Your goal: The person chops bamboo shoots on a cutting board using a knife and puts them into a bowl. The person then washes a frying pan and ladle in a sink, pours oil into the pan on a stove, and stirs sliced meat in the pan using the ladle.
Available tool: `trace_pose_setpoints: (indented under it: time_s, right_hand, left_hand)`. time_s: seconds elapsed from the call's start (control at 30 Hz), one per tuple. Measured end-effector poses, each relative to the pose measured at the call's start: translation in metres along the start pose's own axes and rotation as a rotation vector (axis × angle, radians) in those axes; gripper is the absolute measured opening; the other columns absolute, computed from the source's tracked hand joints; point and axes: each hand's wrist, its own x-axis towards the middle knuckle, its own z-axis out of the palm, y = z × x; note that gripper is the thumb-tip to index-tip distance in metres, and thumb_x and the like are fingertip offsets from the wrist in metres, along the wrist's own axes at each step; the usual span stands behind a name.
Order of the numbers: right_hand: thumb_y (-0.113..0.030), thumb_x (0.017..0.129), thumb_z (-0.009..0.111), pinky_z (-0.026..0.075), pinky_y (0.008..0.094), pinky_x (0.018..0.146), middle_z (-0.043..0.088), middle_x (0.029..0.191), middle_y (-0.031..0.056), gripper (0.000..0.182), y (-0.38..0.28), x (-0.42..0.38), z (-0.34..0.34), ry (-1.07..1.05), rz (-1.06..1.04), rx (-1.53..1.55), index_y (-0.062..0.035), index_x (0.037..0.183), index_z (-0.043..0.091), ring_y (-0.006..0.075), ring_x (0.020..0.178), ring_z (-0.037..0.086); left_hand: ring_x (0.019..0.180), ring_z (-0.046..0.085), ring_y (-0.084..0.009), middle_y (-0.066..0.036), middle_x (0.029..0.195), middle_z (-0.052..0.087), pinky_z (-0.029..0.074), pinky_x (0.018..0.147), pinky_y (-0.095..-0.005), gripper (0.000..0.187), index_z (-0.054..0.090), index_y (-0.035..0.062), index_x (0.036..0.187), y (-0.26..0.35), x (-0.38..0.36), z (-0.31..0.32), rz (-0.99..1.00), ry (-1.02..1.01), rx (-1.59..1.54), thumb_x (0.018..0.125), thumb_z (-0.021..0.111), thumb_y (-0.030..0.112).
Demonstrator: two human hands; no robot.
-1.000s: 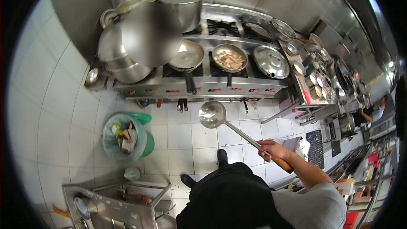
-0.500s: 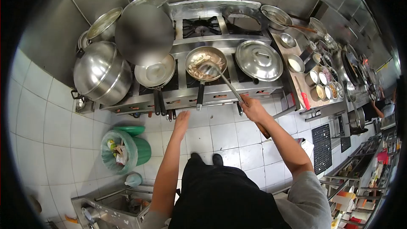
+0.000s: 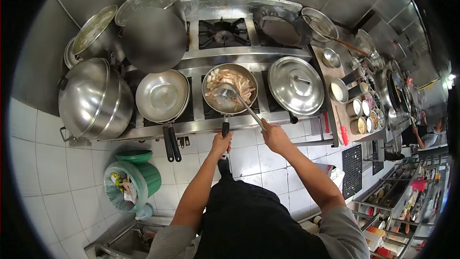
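A frying pan (image 3: 207, 101) sits on a front burner, with pale strips and chunks of food (image 3: 235, 79) inside. Wrapped round its black handle is my left hand (image 3: 222, 145), closed. My right hand (image 3: 275, 137) grips the long shaft of a metal ladle (image 3: 249, 110), whose head rests among the food in the pan. To the left, nested empty-looking pans (image 3: 163, 97) have their black handles toward me. A domed metal lid (image 3: 297, 86) lies to the right of the frying pan.
A big domed steamer pot (image 3: 96, 98) stands at the stove's left end. A side counter on the right carries several seasoning containers (image 3: 357, 108) and a red-handled knife (image 3: 343, 134). A green lined bin (image 3: 151, 177) is on the floor at left. Another person (image 3: 426, 136) works far right.
My left hand, free before, has taken hold of the frying pan's handle. The ladle has moved within the food. My view has shifted closer to the stove.
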Motion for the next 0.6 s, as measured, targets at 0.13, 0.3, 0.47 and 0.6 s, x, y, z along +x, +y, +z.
trace_pose_setpoints:
  time_s: [0.13,0.3,0.47,0.6]
  right_hand:
    - [-0.009,0.091,0.061,0.05,0.0535,0.069,0.065,0.077,0.0308,0.052,0.005,0.012,-0.035,0.118,0.015,0.042,0.0033,0.141,0.049,0.0479,0.074,0.064]
    - [-0.016,0.096,0.055,0.055,0.0513,0.073,0.066,0.088,0.0272,0.059,0.023,0.068,0.013,0.004,0.035,-0.117,-0.0018,0.15,0.037,0.0423,0.079,0.066]
    - [-0.018,0.097,0.055,0.057,0.0494,0.075,0.065,0.097,0.0264,0.062,0.02,0.021,-0.037,-0.199,0.018,-0.23,-0.0077,0.154,0.032,0.0409,0.08,0.067]
    - [-0.009,0.093,0.061,0.053,0.0476,0.072,0.067,0.087,0.0264,0.055,0.017,-0.006,-0.097,-0.093,-0.011,0.004,-0.0048,0.145,0.047,0.0385,0.081,0.068]
  left_hand:
    - [0.04,0.051,-0.0145,-0.003,0.059,0.054,0.044,0.038,-0.0324,0.028,0.052,0.0077,0.083,0.006,0.003,-0.015,-0.111,-0.083,-0.114,0.093,0.071,0.026]
    - [0.044,0.053,-0.015,-0.003,0.06,0.054,0.045,0.04,-0.033,0.024,0.051,0.0068,0.087,0.01,0.004,-0.016,-0.164,-0.104,-0.078,0.092,0.07,0.021]
    - [0.046,0.055,-0.0152,-0.004,0.063,0.056,0.049,0.042,-0.0341,0.024,0.054,0.0051,0.088,0.013,-0.003,-0.015,-0.166,-0.116,-0.165,0.091,0.073,0.02]
    - [0.044,0.054,-0.0146,-0.005,0.062,0.056,0.049,0.041,-0.0337,0.024,0.057,0.0048,0.084,0.014,0.011,-0.017,-0.221,-0.154,-0.156,0.09,0.075,0.02]
